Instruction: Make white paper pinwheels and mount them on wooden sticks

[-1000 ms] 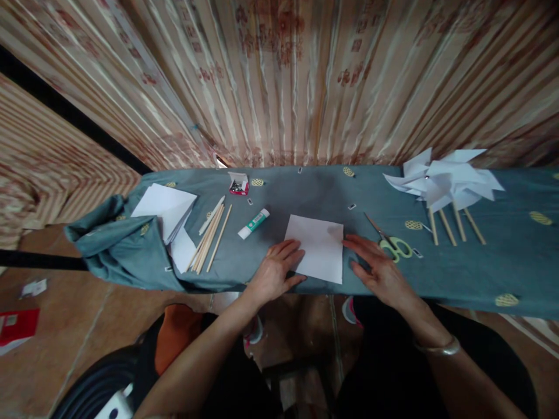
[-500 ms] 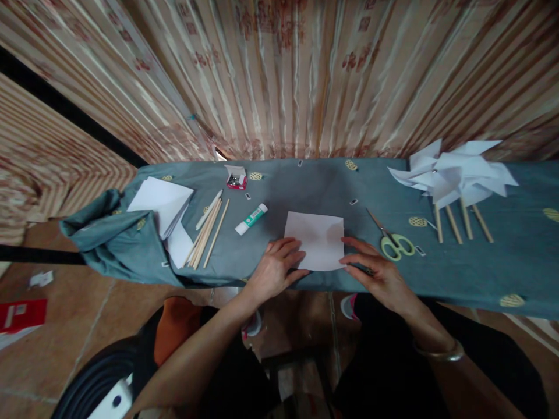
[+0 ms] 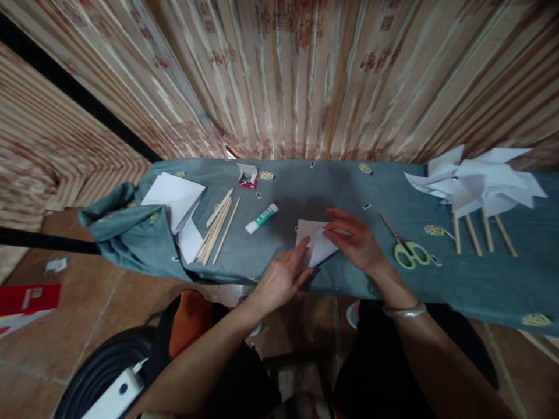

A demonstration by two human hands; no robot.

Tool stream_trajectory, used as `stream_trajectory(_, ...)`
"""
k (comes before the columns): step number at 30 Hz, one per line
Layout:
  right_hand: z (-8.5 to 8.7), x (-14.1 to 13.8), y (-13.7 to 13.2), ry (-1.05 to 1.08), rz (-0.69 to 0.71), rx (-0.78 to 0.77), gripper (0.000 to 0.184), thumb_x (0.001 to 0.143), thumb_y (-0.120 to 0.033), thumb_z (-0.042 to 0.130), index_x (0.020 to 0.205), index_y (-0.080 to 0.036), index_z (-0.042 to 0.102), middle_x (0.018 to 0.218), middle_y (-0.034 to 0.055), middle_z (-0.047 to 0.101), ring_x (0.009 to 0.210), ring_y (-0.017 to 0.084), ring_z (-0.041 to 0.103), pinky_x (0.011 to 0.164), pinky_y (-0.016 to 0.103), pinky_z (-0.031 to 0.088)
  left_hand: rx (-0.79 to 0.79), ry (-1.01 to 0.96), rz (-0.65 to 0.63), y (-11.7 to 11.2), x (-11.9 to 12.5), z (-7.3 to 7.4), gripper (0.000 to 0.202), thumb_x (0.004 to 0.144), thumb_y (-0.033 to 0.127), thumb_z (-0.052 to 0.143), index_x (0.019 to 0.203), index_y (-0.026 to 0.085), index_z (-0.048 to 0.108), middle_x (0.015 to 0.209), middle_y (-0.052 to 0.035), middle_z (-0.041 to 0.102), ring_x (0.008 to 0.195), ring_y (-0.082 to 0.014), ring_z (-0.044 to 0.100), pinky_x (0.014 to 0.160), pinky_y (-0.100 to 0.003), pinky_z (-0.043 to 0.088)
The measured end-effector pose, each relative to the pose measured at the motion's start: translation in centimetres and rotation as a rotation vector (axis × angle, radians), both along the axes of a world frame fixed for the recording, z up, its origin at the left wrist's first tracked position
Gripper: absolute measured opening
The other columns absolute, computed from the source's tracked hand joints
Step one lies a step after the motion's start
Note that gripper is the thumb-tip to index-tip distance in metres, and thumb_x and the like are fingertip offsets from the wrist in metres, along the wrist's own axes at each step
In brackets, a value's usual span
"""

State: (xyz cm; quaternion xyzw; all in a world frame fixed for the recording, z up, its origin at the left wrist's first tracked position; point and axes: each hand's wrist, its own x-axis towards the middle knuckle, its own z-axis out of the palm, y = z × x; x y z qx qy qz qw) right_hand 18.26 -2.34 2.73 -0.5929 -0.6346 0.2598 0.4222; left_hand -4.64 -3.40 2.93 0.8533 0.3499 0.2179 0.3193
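A white sheet of paper (image 3: pixel 322 249) lies near the table's front edge, one corner folded over diagonally. My right hand (image 3: pixel 358 241) pinches the folded corner between thumb and fingers. At the lower left of the sheet, my left hand (image 3: pixel 283 278) holds the paper down with its fingers and thumb. Part of the sheet is hidden under both hands. Green-handled scissors (image 3: pixel 410 253) lie to the right, blades pointing away from me. Left of the sheet are a glue stick (image 3: pixel 262 219) and several wooden sticks (image 3: pixel 215 231).
Paper pinwheels (image 3: pixel 484 180) on sticks lie at the right. A stack of white paper (image 3: pixel 174 195) is at the left, with a white pen (image 3: pixel 219 208) beside the sticks. A small open red box (image 3: pixel 248 176) of metal pins stands behind. A curtain (image 3: pixel 305 81) hangs behind the table.
My right hand has moved up and left, bringing a corner of the sheet over into a diagonal fold. My left hand stays at the lower left. The view has shifted slightly.
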Motion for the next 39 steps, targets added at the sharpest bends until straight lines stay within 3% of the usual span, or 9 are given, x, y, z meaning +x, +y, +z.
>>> stream_trajectory(3, -0.6, -0.7, 2.0, -0.115, 0.051, -0.002, 0.012, 0.084, -0.028, 0.063, 0.085, -0.026, 0.075, 0.128, 0.0071, 0.068, 0.121, 0.028, 0.062, 0.106, 0.051, 0.046, -0.014, 0.031, 0.001, 0.2, -0.3, 0.1, 0.058, 0.098, 0.029, 0.05, 0.15, 0.019, 0.025, 0.125, -0.0143, 0.063, 0.109, -0.0235, 0.065, 0.092, -0.039, 0.055)
stream_trajectory(10, -1.8, -1.8, 5.5, -0.27, 0.161, 0.016, 0.013, 0.082, -0.024, 0.063, 0.081, -0.024, 0.076, 0.125, 0.0095, 0.068, 0.116, 0.029, 0.064, 0.1, 0.051, 0.049, 0.009, 0.3, 0.013, 0.2, -0.7, 1.3, 0.037, 0.096, 0.025, 0.052, 0.133, 0.019, 0.051, 0.106, -0.0077, 0.064, 0.096, -0.0225, 0.065, 0.082, -0.033, 0.054)
stream_trajectory(17, -3.4, -1.6, 5.2, -0.289, 0.132, 0.045, 0.012, 0.082, -0.026, 0.063, 0.083, -0.024, 0.075, 0.127, 0.0106, 0.067, 0.119, 0.03, 0.062, 0.102, 0.053, 0.048, -0.027, 0.325, 0.002, 0.1, -1.0, 1.3, 0.029, 0.096, 0.027, 0.052, 0.124, 0.019, 0.057, 0.103, -0.0065, 0.064, 0.092, -0.0209, 0.064, 0.078, -0.03, 0.052)
stream_trajectory(39, -2.9, -2.1, 5.6, -0.313, 0.086, 0.038, 0.009, 0.08, -0.024, 0.063, 0.077, -0.022, 0.071, 0.123, 0.0128, 0.069, 0.115, 0.031, 0.063, 0.101, 0.053, 0.046, -0.089, 0.44, 0.017, 0.8, -0.3, 2.0, 0.025, 0.098, 0.033, 0.05, 0.118, 0.02, 0.059, 0.1, -0.0058, 0.065, 0.085, -0.0198, 0.063, 0.071, -0.028, 0.048)
